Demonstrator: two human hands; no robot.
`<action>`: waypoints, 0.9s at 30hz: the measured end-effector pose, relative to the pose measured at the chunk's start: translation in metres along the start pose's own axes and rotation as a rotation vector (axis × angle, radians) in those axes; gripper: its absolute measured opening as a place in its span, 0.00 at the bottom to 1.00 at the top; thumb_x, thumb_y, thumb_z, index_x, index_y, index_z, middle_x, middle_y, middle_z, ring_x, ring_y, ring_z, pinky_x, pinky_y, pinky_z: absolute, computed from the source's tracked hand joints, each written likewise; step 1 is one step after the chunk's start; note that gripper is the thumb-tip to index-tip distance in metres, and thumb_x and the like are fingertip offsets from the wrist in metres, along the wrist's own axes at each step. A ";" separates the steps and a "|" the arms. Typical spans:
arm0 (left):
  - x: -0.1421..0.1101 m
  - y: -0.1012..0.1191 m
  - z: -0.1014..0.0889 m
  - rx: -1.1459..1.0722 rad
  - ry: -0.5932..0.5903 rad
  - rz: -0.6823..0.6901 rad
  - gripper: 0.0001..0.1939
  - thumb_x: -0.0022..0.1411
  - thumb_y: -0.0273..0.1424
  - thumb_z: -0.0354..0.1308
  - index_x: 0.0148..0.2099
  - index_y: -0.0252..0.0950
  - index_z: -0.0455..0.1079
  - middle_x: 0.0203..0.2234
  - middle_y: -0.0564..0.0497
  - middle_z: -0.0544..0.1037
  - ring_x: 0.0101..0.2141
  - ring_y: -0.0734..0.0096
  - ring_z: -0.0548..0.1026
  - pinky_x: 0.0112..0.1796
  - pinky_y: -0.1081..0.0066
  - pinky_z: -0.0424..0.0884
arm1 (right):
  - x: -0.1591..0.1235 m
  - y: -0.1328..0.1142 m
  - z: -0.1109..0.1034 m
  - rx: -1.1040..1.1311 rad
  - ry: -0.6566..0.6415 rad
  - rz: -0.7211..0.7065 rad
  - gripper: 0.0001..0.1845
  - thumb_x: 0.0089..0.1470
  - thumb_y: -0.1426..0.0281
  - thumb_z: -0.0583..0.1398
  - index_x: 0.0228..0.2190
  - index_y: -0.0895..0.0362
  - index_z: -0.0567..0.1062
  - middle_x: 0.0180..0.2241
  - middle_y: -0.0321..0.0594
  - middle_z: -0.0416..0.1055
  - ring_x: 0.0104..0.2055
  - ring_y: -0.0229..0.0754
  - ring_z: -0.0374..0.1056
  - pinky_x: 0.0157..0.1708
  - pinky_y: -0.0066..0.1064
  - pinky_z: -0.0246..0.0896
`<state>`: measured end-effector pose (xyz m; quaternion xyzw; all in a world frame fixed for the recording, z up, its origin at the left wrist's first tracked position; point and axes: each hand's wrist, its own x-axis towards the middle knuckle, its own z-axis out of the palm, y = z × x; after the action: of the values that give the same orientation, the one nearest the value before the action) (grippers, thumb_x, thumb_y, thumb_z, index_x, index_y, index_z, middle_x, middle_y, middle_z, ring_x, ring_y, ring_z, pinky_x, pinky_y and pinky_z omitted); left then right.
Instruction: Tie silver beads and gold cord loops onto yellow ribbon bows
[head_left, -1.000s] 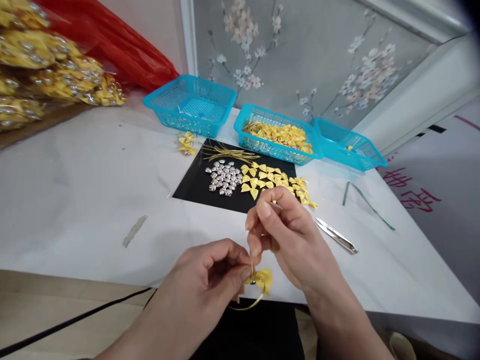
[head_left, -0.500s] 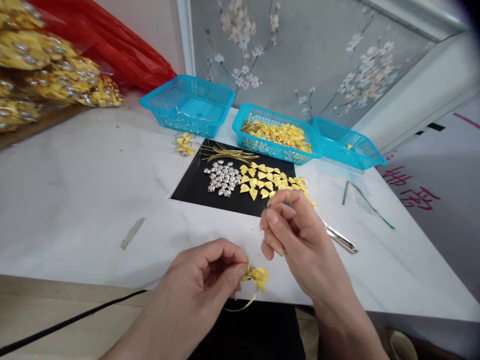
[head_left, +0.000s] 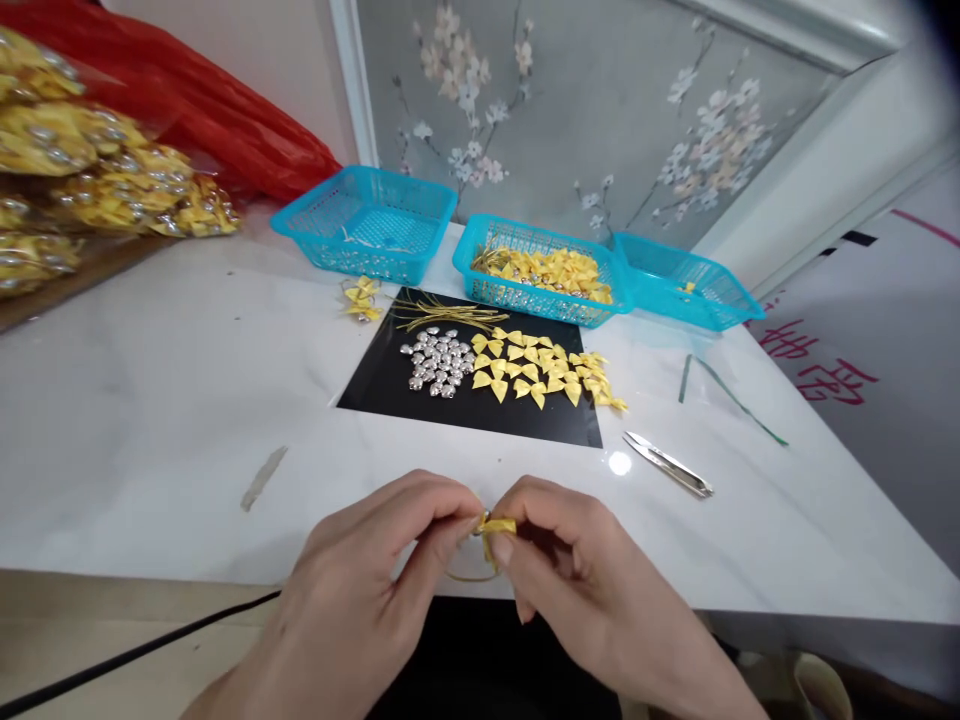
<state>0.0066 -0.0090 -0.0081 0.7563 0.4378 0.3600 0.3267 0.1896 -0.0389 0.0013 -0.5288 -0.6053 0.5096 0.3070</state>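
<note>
Between my two hands, over the table's front edge, is a yellow ribbon bow [head_left: 501, 526] with a gold cord [head_left: 471, 577] looping below it. My left hand [head_left: 382, 560] pinches the bow's left side, where a bit of silver shows. On the other side, thumb and fingers of my right hand [head_left: 574, 550] are closed on the yellow ribbon. Beyond them, a black mat [head_left: 465, 425] carries silver heart-shaped beads [head_left: 439, 362], rows of yellow bows [head_left: 529, 368] and a bunch of gold cords [head_left: 450, 313].
Silver thread snips [head_left: 670, 465] lie right of the mat, near a green strip [head_left: 735, 395]. Three blue baskets [head_left: 367, 262] line the back; the middle one holds finished yellow bows [head_left: 555, 270]. Bagged bows [head_left: 112, 170] are piled at the left. A grey strip [head_left: 264, 478] lies front left.
My right hand has come down and left from above the table and now grips the bow beside my left hand. The snips show fully now. The camera view has shifted slightly.
</note>
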 end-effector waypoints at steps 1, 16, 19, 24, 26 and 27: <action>0.001 0.000 -0.002 -0.019 -0.010 0.014 0.09 0.66 0.26 0.55 0.36 0.45 0.74 0.28 0.61 0.80 0.28 0.77 0.78 0.32 0.81 0.71 | 0.000 0.000 -0.001 0.058 -0.025 0.033 0.10 0.65 0.70 0.56 0.30 0.56 0.71 0.25 0.30 0.65 0.25 0.32 0.63 0.25 0.24 0.54; 0.005 -0.005 -0.001 -0.107 0.002 -0.242 0.06 0.60 0.30 0.61 0.33 0.46 0.79 0.28 0.57 0.84 0.28 0.68 0.81 0.31 0.75 0.75 | -0.001 -0.003 0.007 0.163 0.422 -0.365 0.13 0.66 0.75 0.55 0.41 0.50 0.79 0.30 0.36 0.70 0.31 0.36 0.71 0.33 0.28 0.69; 0.005 -0.006 -0.002 -0.069 0.075 -0.226 0.06 0.59 0.29 0.62 0.32 0.46 0.79 0.28 0.58 0.84 0.28 0.69 0.81 0.31 0.76 0.76 | -0.012 -0.005 0.022 0.368 0.289 -0.316 0.14 0.67 0.73 0.56 0.39 0.49 0.81 0.32 0.36 0.70 0.23 0.32 0.69 0.25 0.26 0.67; -0.001 -0.005 -0.002 -0.001 0.166 -0.258 0.05 0.57 0.31 0.64 0.33 0.47 0.80 0.30 0.57 0.85 0.29 0.67 0.81 0.30 0.75 0.78 | -0.024 0.009 0.039 0.416 0.234 -0.185 0.15 0.68 0.66 0.55 0.38 0.51 0.82 0.33 0.39 0.70 0.21 0.30 0.67 0.22 0.25 0.59; -0.003 -0.002 0.000 -0.022 0.200 -0.296 0.04 0.56 0.31 0.64 0.33 0.47 0.80 0.31 0.56 0.85 0.30 0.67 0.81 0.33 0.75 0.78 | -0.025 0.013 0.038 0.355 0.236 -0.170 0.16 0.68 0.65 0.54 0.37 0.52 0.81 0.33 0.39 0.70 0.21 0.30 0.66 0.21 0.26 0.58; -0.005 -0.001 0.002 -0.053 0.210 -0.325 0.03 0.56 0.31 0.65 0.32 0.46 0.80 0.30 0.56 0.85 0.29 0.67 0.81 0.33 0.74 0.79 | -0.024 0.015 0.036 0.320 0.232 -0.156 0.17 0.68 0.64 0.53 0.36 0.53 0.81 0.32 0.39 0.70 0.20 0.30 0.66 0.21 0.26 0.58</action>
<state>0.0061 -0.0131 -0.0109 0.6253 0.5760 0.3908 0.3529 0.1674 -0.0737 -0.0189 -0.4800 -0.5165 0.5095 0.4932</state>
